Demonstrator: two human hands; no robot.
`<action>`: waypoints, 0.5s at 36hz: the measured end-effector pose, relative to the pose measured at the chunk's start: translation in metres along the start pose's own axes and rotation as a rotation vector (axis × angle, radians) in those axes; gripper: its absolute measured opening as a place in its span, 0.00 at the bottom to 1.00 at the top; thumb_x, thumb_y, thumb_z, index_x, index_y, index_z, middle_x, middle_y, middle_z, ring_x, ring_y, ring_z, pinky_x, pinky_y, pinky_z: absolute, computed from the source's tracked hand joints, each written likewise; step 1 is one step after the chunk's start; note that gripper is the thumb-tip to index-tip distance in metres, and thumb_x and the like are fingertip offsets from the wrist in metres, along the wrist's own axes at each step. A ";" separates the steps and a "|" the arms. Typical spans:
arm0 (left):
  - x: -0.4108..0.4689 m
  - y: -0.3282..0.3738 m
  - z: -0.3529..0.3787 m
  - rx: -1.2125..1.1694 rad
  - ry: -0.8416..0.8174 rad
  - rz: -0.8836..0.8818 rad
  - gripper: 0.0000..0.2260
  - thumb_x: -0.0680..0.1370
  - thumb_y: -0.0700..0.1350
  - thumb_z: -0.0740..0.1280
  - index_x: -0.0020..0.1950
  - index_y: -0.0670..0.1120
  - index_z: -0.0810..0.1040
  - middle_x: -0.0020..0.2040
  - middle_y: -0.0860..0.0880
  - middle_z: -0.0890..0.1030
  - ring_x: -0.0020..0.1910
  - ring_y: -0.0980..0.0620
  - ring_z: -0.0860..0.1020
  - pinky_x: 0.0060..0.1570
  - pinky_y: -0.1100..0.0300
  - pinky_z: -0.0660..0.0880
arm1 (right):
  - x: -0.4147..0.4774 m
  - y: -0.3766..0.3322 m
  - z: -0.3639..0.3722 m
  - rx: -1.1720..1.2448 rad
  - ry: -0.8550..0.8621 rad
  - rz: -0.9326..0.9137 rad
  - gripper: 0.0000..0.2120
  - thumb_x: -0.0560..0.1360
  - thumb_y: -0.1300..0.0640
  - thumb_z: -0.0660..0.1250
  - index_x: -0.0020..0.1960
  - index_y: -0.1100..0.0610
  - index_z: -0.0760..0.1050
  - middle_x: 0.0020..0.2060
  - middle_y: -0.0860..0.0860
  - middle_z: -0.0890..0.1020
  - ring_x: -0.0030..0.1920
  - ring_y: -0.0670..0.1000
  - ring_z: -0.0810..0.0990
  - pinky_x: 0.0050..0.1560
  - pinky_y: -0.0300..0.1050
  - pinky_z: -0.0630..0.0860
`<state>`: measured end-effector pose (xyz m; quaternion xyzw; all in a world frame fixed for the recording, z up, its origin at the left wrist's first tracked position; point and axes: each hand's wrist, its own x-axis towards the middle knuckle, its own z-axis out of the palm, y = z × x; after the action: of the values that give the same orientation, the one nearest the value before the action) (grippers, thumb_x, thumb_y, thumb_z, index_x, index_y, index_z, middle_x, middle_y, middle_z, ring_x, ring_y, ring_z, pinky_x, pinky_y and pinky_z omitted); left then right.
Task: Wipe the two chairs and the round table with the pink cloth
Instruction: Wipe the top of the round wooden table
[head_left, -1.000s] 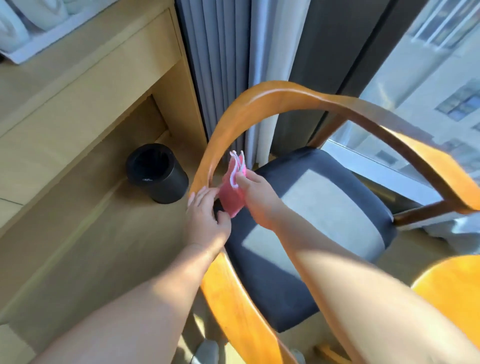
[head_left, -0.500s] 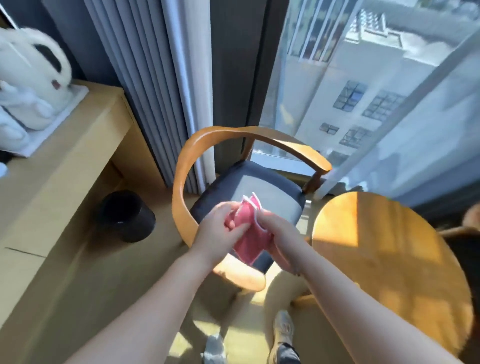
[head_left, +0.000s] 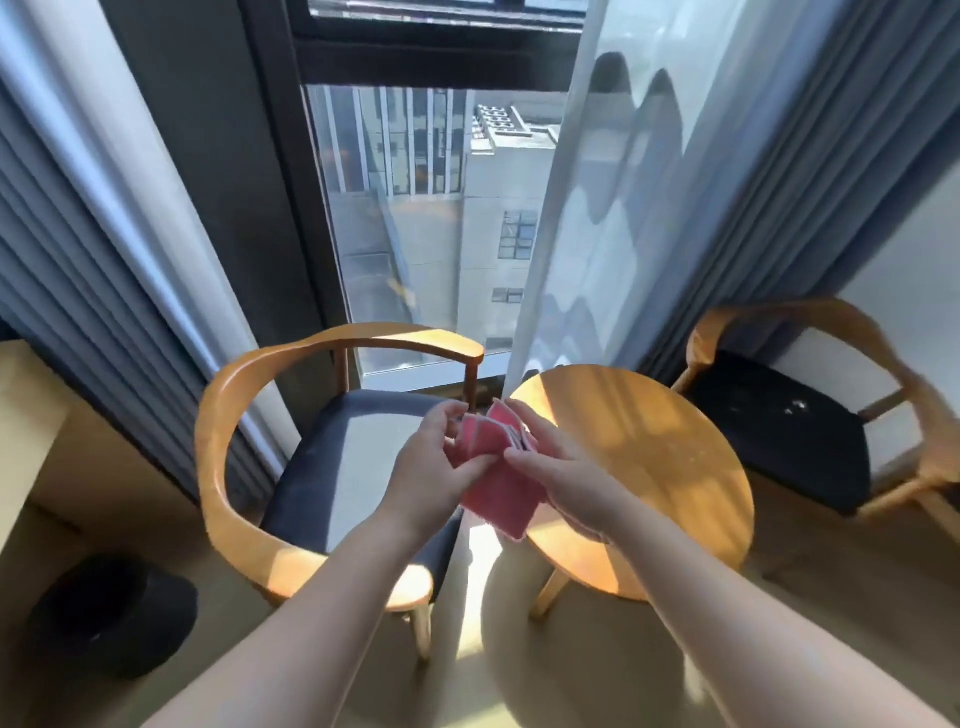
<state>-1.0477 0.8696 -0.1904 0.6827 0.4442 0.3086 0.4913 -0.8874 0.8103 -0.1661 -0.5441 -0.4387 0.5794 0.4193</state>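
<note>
Both hands hold the pink cloth (head_left: 496, 478) in mid-air, between the left chair and the round table. My left hand (head_left: 434, 460) pinches its left side. My right hand (head_left: 558, 470) grips its right side, and the cloth hangs folded below the fingers. The left chair (head_left: 234, 415) has a curved wooden backrest and a dark blue seat. A round wooden table (head_left: 649, 441) stands to its right in sunlight. The second chair (head_left: 810, 426), wooden with a black seat, stands at the far right by the curtain.
A black round bin (head_left: 111, 616) sits on the floor at the lower left. A pale wooden desk edge (head_left: 26, 415) is at the far left. Grey curtains (head_left: 104, 260) and a sheer curtain (head_left: 623, 208) flank the tall window behind the furniture.
My view has risen and pulled back from the left chair's backrest. Both hands with the cloth have shifted right, from over the chair to the gap beside the table. The second chair has come into view.
</note>
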 end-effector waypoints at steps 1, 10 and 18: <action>0.002 0.004 0.008 0.027 -0.006 0.017 0.22 0.72 0.49 0.74 0.62 0.54 0.70 0.51 0.55 0.78 0.50 0.57 0.78 0.51 0.57 0.79 | -0.005 0.002 -0.008 0.004 0.031 -0.006 0.25 0.81 0.59 0.63 0.75 0.46 0.62 0.61 0.48 0.75 0.59 0.54 0.79 0.62 0.56 0.77; 0.009 0.044 0.110 0.155 -0.130 0.103 0.06 0.73 0.48 0.72 0.42 0.50 0.76 0.38 0.53 0.80 0.39 0.57 0.78 0.39 0.60 0.76 | -0.057 0.026 -0.105 -0.143 0.333 0.024 0.17 0.79 0.48 0.65 0.67 0.49 0.72 0.61 0.53 0.78 0.57 0.49 0.78 0.59 0.48 0.79; -0.005 0.085 0.242 0.087 -0.165 0.088 0.11 0.74 0.43 0.72 0.42 0.59 0.74 0.39 0.57 0.78 0.38 0.59 0.77 0.35 0.71 0.71 | -0.124 0.054 -0.217 -0.268 0.476 -0.042 0.09 0.78 0.48 0.67 0.55 0.52 0.75 0.50 0.53 0.80 0.48 0.51 0.81 0.44 0.43 0.80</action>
<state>-0.8167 0.7587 -0.1889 0.7452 0.3850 0.2530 0.4821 -0.6641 0.6878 -0.1909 -0.7065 -0.4118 0.3631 0.4466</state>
